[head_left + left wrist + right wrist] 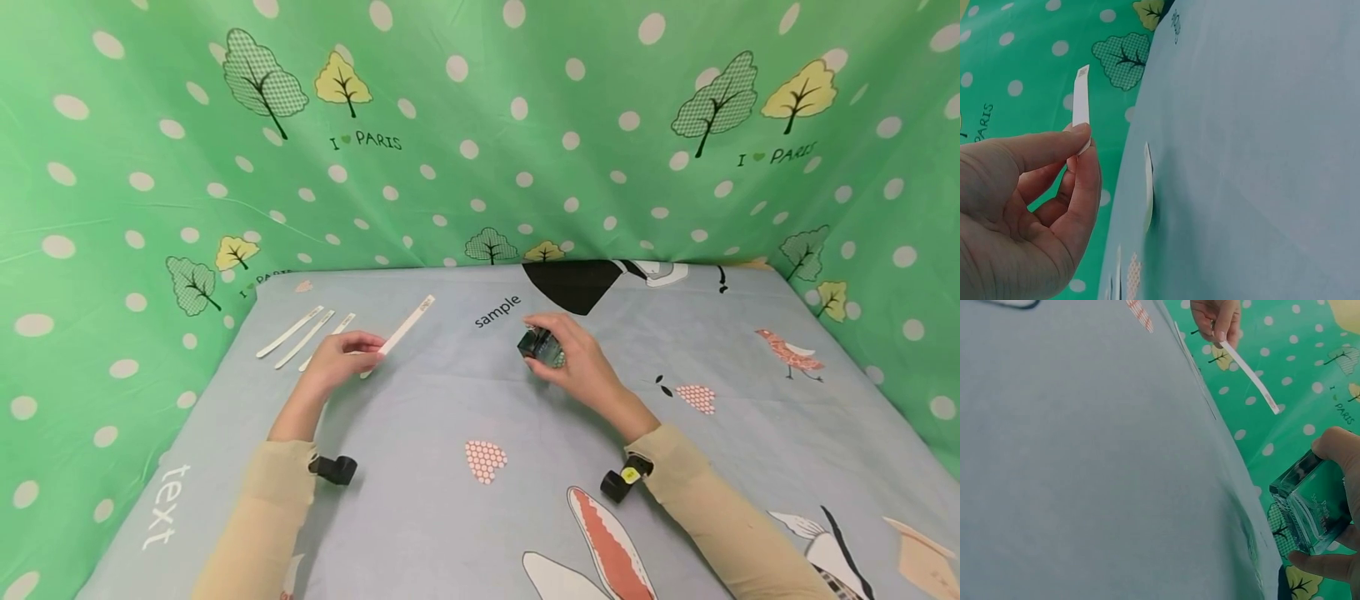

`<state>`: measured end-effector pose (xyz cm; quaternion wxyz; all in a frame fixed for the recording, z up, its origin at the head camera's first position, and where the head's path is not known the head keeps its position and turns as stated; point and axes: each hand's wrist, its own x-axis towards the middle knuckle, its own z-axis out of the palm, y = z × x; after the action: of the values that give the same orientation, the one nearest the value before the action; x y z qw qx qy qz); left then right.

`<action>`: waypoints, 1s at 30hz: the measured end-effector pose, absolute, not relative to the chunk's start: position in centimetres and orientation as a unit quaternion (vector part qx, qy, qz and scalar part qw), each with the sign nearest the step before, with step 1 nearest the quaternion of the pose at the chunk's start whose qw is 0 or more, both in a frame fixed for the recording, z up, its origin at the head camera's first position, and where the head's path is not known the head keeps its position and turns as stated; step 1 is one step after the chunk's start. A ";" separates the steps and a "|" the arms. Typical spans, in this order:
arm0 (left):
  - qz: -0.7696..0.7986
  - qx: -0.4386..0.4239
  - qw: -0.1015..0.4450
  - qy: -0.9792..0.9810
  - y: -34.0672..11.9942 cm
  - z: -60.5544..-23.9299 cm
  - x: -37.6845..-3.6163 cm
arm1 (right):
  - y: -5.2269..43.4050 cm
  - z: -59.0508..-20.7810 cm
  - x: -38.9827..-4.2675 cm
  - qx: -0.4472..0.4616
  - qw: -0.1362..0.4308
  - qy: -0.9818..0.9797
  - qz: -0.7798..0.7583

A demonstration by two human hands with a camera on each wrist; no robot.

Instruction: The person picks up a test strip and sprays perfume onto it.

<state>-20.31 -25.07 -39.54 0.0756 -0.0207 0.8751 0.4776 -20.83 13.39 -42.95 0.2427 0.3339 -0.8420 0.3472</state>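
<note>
My left hand [341, 360] pinches a white paper test strip [408, 323] between thumb and fingertips; its far end points up and right. In the left wrist view the strip [1082, 103] stands above the thumb with a small printed mark near its tip. My right hand [581, 358] grips a small square glass perfume bottle [542, 346], thumb and fingers around its sides, tilted above the cloth. Small lettering shows on the bottle [1319, 509] in the right wrist view; the palm side is hidden. Strip and bottle are apart.
Several more paper strips [288, 332] lie slanted on the grey printed cloth [420, 517], left of and partly behind the left hand. A green dotted curtain [465, 100] encloses the back and sides. Each wrist wears a black camera [337, 469].
</note>
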 end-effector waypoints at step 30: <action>0.475 -0.049 0.079 0.875 -28.1 -40.3 -20.1 | 13.5 -43.1 -20.9 0.338 0.252 -0.836 0.351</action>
<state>-20.06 -28.09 -40.28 0.0791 -0.0490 0.8752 0.4746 -20.90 13.46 -43.09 0.2515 0.3381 -0.8363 0.3508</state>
